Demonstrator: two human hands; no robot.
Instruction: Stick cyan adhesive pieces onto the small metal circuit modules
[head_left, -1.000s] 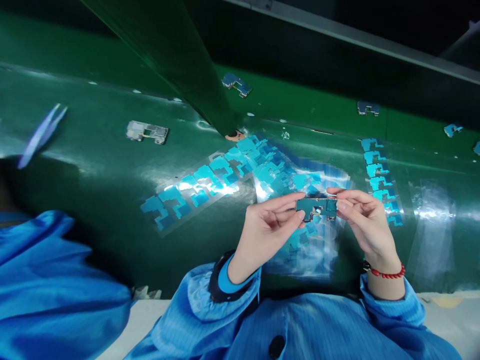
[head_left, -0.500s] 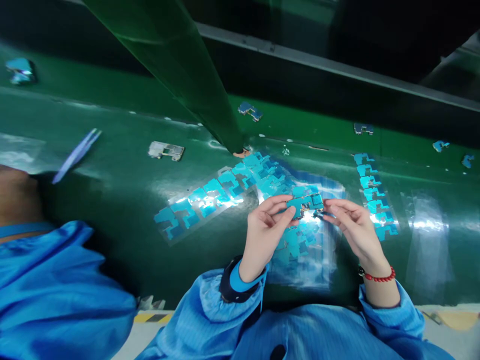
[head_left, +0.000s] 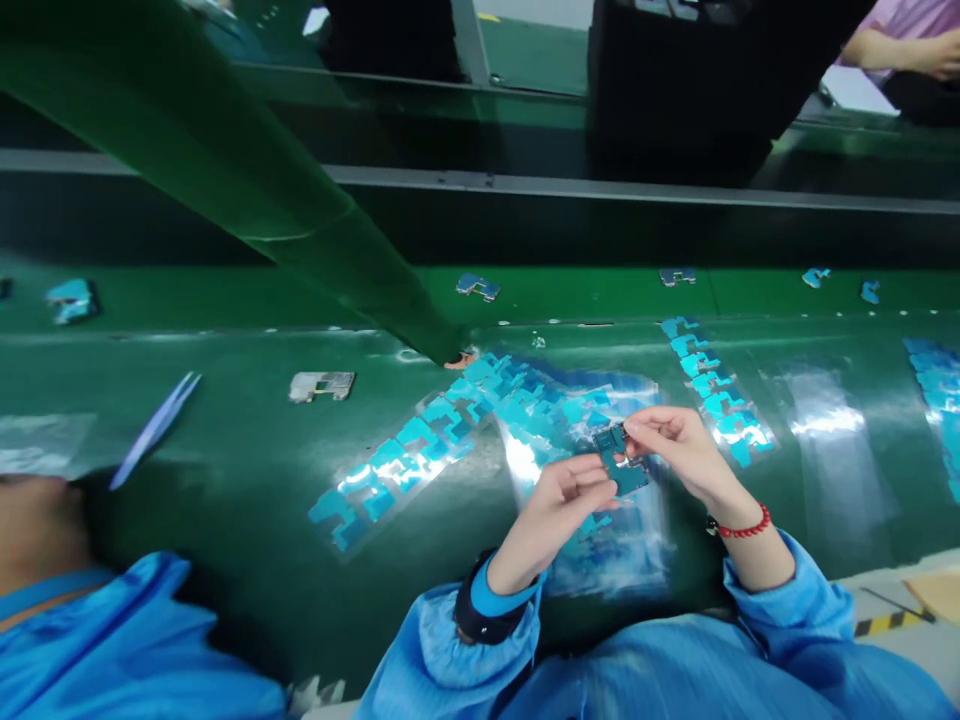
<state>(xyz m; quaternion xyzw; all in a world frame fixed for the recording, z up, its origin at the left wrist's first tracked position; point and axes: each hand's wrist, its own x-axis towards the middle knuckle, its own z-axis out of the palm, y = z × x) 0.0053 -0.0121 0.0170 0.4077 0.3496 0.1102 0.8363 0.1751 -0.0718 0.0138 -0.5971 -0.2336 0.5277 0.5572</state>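
A small circuit board [head_left: 628, 480], tilted and with a notch in its side, is held between both hands above the green work surface. The fingers of my left hand [head_left: 566, 505] pinch its lower left edge. At its upper corner, my right hand [head_left: 679, 447] grips it between thumb and fingertips. Beneath the hands lie clear plastic sheets [head_left: 641, 560] and overlapping blue film stickers [head_left: 536, 400]. One strip of blue stickers [head_left: 409, 445] slants away to the left, and another strip [head_left: 712, 385] lies beyond my right hand.
A green slanted post [head_left: 322, 230] meets the table behind the stickers. Tweezers [head_left: 154, 430] and a pale board [head_left: 322, 386] lie left. Several boards, one of them here [head_left: 478, 288], line the green ledge. A co-worker's blue sleeve [head_left: 127, 640] is at lower left.
The board has turned from nearly level to a steep tilt, and my right hand has shifted to its upper corner. The view has swung, so the table appears lower.
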